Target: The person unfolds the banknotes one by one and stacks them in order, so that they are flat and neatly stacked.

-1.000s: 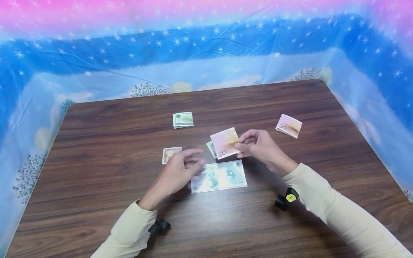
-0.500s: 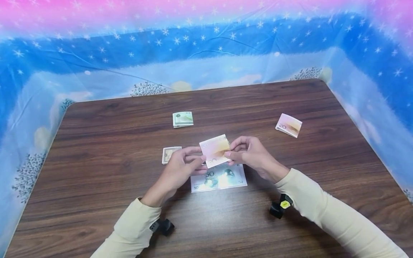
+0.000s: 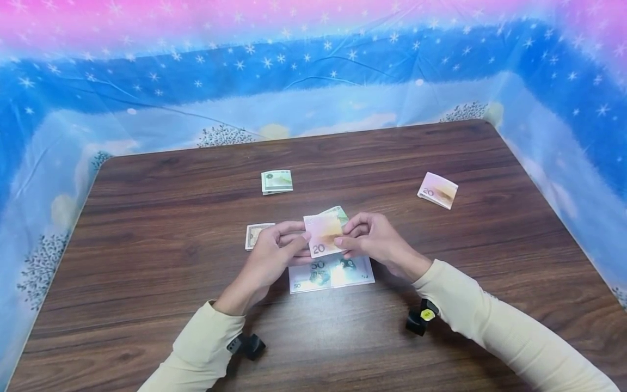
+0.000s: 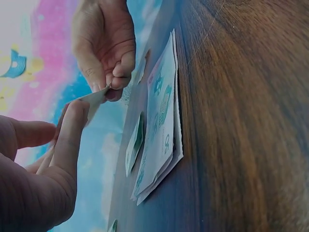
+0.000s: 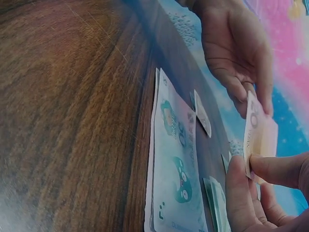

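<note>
A folded pink-and-yellow 20 banknote [image 3: 322, 234] is held up between both hands. My left hand [image 3: 266, 261] holds its left edge, thumb on the face and fingers behind. At the opposite edge, my right hand [image 3: 377, 239] pinches it between thumb and fingers, as the right wrist view also shows. Below it a larger pale green 50 banknote [image 3: 333, 277] lies flat on the table, with another layer under it in the left wrist view. A folded green banknote [image 3: 338, 212] shows partly from behind the pink one; it rests on the table in the right wrist view.
Beyond the hands lies a folded green banknote [image 3: 277, 181]. A second folded 20 banknote [image 3: 438, 190] is at the right rear of the wooden table [image 3: 147, 218]. Partly behind my left hand sits a folded brownish banknote [image 3: 254, 235]. A patterned blue-and-pink cloth [image 3: 303, 65] surrounds the table.
My right hand has brought the folded 20 banknote left and nearer, and my left hand has taken hold of its left edge. The banknote has also turned straighter.
</note>
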A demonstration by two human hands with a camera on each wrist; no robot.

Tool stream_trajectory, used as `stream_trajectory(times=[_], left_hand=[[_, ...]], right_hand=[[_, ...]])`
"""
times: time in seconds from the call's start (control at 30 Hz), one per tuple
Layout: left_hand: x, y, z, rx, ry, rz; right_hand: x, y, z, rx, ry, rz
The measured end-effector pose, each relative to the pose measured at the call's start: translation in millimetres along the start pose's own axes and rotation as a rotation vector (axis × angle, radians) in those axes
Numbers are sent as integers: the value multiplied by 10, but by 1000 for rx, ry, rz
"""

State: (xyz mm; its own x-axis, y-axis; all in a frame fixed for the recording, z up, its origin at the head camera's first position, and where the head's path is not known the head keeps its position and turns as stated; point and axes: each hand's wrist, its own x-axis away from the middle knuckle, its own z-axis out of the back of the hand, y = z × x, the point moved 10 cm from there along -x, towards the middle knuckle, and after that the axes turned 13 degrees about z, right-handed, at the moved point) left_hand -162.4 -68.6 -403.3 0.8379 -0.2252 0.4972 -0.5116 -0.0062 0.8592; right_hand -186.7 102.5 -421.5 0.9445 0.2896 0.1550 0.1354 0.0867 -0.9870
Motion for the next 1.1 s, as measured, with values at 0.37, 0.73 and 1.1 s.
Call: stream_trajectory(times=[0.37, 0.73, 1.1], left_hand=[[30, 14, -85, -35, -54, -15], [40, 38, -104, -46, -64, -61], [49, 64, -135, -46, -63, -117]], right_hand=[[70, -98, -209, 72, -177, 103], [135, -156, -329, 6, -223, 86], [156, -177, -317, 3, -189, 76]])
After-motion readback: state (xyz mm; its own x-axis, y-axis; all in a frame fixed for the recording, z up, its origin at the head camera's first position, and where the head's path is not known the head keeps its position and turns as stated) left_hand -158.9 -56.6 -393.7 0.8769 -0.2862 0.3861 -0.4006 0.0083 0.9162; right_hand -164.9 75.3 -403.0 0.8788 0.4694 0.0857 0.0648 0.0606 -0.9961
